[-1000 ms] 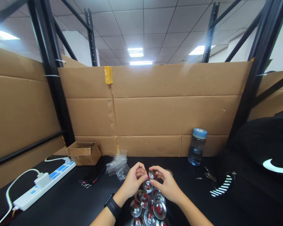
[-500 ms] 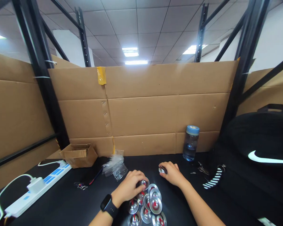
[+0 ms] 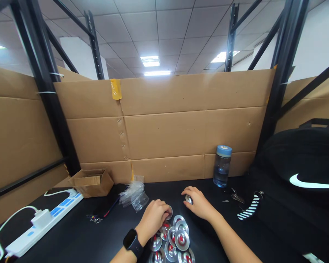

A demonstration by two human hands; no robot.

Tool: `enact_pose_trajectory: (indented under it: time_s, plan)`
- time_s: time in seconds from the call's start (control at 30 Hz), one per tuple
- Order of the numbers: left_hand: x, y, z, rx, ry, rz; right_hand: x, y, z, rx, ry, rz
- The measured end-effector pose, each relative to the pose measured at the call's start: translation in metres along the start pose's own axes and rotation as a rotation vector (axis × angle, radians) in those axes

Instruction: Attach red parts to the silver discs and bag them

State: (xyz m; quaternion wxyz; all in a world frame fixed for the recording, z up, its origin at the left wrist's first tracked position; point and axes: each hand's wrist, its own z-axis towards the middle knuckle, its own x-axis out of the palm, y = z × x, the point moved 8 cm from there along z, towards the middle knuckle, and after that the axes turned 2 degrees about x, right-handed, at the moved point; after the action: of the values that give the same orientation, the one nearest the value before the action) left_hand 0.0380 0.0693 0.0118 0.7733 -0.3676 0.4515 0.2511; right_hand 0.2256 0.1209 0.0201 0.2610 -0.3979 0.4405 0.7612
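The hands, which met over the heap of metal discs [image 3: 181, 239] a second ago, are now apart: the right hand [image 3: 196, 202] has moved toward the far edge of the bench [image 3: 68, 233], fingers about a silver disc [image 3: 189, 199]. The left hand [image 3: 154, 218] has dropped nearer the heap, its pinched disc [image 3: 169, 213] now turned more edge-on.

Seen from the wearer's head, facing forward across a black table [image 3: 68, 233] to a cardboard wall [image 3: 164, 135]; left hand [image 3: 153, 218] and right hand [image 3: 199, 203] near, low in frame; ceiling [image 3: 170, 23] above.
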Motion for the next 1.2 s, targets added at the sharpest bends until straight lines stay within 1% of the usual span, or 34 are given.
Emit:
enact_pose_trajectory:
  time_s: [0.13,0.27,0.37,0.43,0.5,0.6,0.67,0.73,0.77,0.87,0.93,1.03,1.1,1.2]
  plan:
    - [-0.001,0.005,-0.001,-0.024,-0.006,-0.06,0.001,0.018,-0.002,-0.062,-0.008,0.099]
    - [-0.007,0.007,-0.001,-0.028,-0.071,-0.208,0.0,0.043,-0.007,-0.137,-0.002,0.231]
    - [-0.011,0.012,0.0,-0.054,-0.166,-0.438,0.002,0.059,-0.011,-0.165,0.014,0.335]
    - [-0.014,0.017,0.001,-0.09,-0.237,-0.632,0.008,0.064,-0.012,-0.158,0.032,0.415]
    - [-0.014,0.018,0.002,-0.107,-0.282,-0.822,0.015,0.065,-0.012,-0.144,0.04,0.503]
    - [-0.013,0.011,0.003,-0.076,-0.269,-1.022,0.023,0.067,-0.011,-0.142,0.039,0.634]
    - [-0.011,0.006,0.004,-0.06,-0.24,-1.078,0.027,0.068,-0.011,-0.137,0.055,0.698]
    - [-0.012,0.004,0.003,-0.073,-0.246,-1.035,0.027,0.07,-0.012,-0.145,0.06,0.689]
    - [-0.014,0.006,0.003,-0.091,-0.272,-0.961,0.024,0.072,-0.012,-0.158,0.047,0.645]
    - [-0.027,0.013,-0.001,-0.143,-0.366,-0.602,0.012,0.073,-0.012,-0.193,-0.029,0.423]
    - [-0.034,0.018,-0.002,-0.13,-0.373,-0.386,0.003,0.063,-0.009,-0.157,-0.06,0.307]
    - [-0.031,0.025,-0.002,-0.076,-0.253,-0.236,-0.006,0.03,-0.004,-0.021,-0.054,0.154]
    - [-0.026,0.031,-0.003,-0.067,-0.168,-0.204,-0.009,0.005,-0.003,0.078,-0.024,0.025]
    - [-0.023,0.035,-0.005,-0.074,-0.106,-0.179,-0.008,-0.02,-0.003,0.162,0.041,-0.087]
